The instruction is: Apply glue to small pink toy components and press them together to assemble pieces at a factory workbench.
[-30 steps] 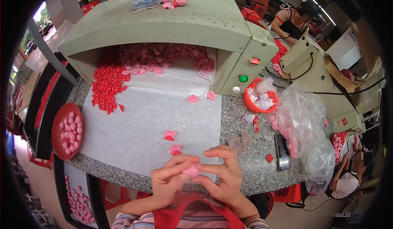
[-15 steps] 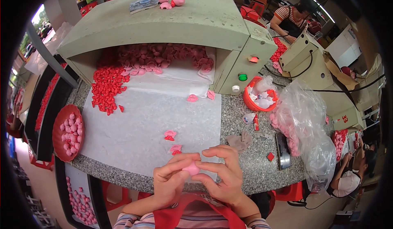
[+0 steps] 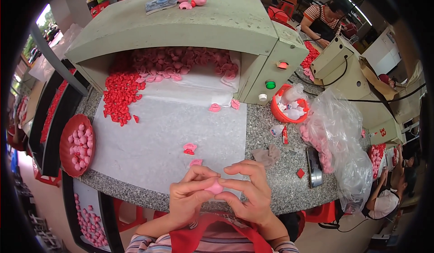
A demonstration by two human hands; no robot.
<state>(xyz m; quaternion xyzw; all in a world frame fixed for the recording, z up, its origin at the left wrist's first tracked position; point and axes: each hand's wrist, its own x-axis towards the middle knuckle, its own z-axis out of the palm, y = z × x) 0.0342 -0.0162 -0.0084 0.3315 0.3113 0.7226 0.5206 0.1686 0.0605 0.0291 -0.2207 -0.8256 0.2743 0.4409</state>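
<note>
Between the fingertips of both hands is a small, smooth pink rounded piece [image 3: 214,187], held just over the table's near edge. My left hand [image 3: 192,194] pinches it from the left side. The thumb and forefinger of my right hand [image 3: 248,192] close on it from the right, with the other fingers curled above. Just beyond the hands, a pink piece [image 3: 195,162] lies on white paper [image 3: 144,149], partly hidden by my fingers. A little farther off is a pink and red piece [image 3: 190,148].
A pale green metal box [image 3: 172,22] with an open front holds heaps of pink pieces and red pieces [image 3: 120,99]. To the left stands a red bowl [image 3: 65,135] of pink balls. Right are a red basket of bottles [image 3: 289,110], a phone [image 3: 314,167] and plastic bags [image 3: 339,140].
The view has shifted slightly. Both hands still pinch the pink piece, which has turned a little, and my left fingers now cover more of the nearer piece on the paper.
</note>
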